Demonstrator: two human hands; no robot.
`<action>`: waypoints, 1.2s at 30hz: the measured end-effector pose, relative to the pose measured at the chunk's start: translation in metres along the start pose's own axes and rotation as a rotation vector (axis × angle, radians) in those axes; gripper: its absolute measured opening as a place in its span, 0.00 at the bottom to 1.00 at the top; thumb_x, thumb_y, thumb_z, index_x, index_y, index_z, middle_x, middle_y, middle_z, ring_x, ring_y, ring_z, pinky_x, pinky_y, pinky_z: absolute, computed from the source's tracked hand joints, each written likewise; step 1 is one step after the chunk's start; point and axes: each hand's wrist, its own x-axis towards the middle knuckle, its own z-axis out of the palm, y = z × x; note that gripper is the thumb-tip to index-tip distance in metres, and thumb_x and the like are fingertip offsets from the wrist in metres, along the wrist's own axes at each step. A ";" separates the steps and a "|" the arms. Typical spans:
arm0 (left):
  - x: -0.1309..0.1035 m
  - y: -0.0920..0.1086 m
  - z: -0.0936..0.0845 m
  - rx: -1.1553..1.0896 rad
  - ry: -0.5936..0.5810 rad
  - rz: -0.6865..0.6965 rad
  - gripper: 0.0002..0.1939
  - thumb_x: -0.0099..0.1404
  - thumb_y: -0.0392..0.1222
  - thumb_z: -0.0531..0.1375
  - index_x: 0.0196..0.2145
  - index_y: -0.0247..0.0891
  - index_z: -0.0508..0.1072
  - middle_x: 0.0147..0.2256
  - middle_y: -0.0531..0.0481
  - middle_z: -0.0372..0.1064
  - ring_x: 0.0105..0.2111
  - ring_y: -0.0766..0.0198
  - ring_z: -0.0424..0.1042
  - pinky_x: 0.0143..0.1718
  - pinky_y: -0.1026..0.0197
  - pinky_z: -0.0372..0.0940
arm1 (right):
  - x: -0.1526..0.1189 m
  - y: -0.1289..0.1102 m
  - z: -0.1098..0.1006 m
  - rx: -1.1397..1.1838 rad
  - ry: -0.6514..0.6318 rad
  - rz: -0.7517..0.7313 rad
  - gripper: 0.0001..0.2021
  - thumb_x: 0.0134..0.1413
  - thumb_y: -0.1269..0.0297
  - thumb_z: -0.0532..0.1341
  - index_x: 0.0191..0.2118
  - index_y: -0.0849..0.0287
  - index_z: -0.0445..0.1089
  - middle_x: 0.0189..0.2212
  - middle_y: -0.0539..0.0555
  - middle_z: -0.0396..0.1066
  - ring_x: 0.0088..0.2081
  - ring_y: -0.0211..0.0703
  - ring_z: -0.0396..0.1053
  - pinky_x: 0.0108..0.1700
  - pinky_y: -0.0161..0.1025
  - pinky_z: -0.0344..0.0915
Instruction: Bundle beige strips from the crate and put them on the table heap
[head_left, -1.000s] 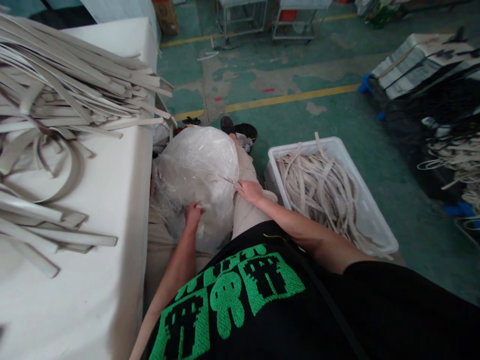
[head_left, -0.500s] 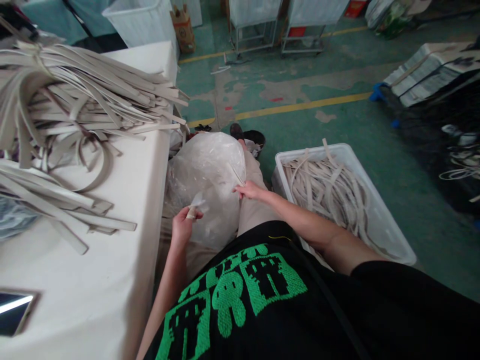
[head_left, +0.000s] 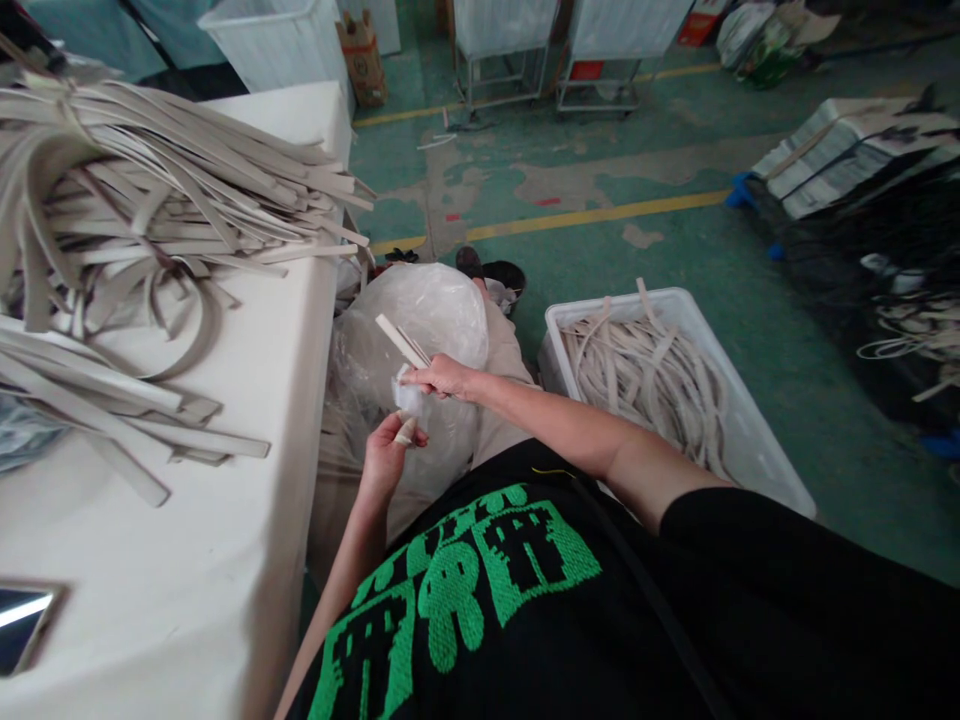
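Over the lap, my right hand (head_left: 446, 377) is closed on a few short pale strips (head_left: 403, 342) that stick out up and to the left. Its fingertips meet a small translucent white piece (head_left: 409, 397), thin like film or tape. Just below, my left hand (head_left: 386, 447) pinches the lower end of that white piece. A beige wrapping (head_left: 406, 432) shows at the left thumb; whether it is a finger cover or something held, I cannot tell. A large clear plastic bag (head_left: 435, 310) lies behind and under both hands, across the legs.
To the left, a white-covered table (head_left: 217, 560) bears a heap of beige strips (head_left: 187, 180), more loose strips (head_left: 150, 400) and a phone-like device (head_left: 26, 625). At right stands a white plastic bin (head_left: 757, 430) full of tangled strips (head_left: 652, 380). Wheeled carts (head_left: 502, 60) are farther off.
My right hand has moved left and slightly up with the strips, from beside the bag to the white piece. My left hand has shifted slightly right; the hands now nearly meet.
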 end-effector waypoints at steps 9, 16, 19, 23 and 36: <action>0.003 -0.025 -0.005 0.000 0.141 0.031 0.16 0.62 0.50 0.60 0.44 0.38 0.71 0.29 0.52 0.74 0.31 0.61 0.74 0.41 0.58 0.68 | 0.019 -0.038 -0.030 -0.213 0.165 -0.271 0.12 0.57 0.63 0.62 0.34 0.67 0.78 0.11 0.42 0.59 0.17 0.29 0.55 0.23 0.28 0.53; 0.010 -0.033 -0.024 0.960 -0.139 -0.133 0.13 0.61 0.50 0.64 0.38 0.38 0.76 0.40 0.35 0.79 0.43 0.42 0.77 0.44 0.50 0.66 | 0.015 -0.068 -0.036 -0.334 0.134 -0.451 0.12 0.59 0.63 0.60 0.34 0.67 0.77 0.13 0.44 0.61 0.20 0.31 0.60 0.27 0.29 0.56; 0.012 -0.020 -0.038 1.158 -0.126 -0.199 0.22 0.60 0.59 0.65 0.42 0.37 0.78 0.43 0.31 0.78 0.46 0.36 0.75 0.46 0.47 0.66 | 0.005 -0.076 -0.029 -0.376 0.032 -0.462 0.12 0.59 0.63 0.60 0.35 0.67 0.77 0.13 0.43 0.61 0.19 0.30 0.59 0.26 0.28 0.55; 0.016 0.012 -0.050 1.006 0.192 0.122 0.41 0.54 0.57 0.70 0.60 0.35 0.68 0.56 0.29 0.69 0.58 0.36 0.67 0.55 0.46 0.64 | -0.008 -0.079 -0.016 -0.397 -0.081 -0.457 0.11 0.58 0.63 0.61 0.35 0.67 0.77 0.12 0.43 0.61 0.18 0.30 0.59 0.27 0.29 0.56; 0.011 -0.019 0.005 -0.164 0.046 0.034 0.19 0.59 0.53 0.66 0.43 0.38 0.79 0.27 0.52 0.74 0.31 0.63 0.72 0.43 0.59 0.66 | 0.015 -0.075 -0.025 -0.462 0.040 -0.466 0.11 0.59 0.66 0.60 0.33 0.67 0.77 0.13 0.44 0.63 0.22 0.32 0.64 0.32 0.29 0.58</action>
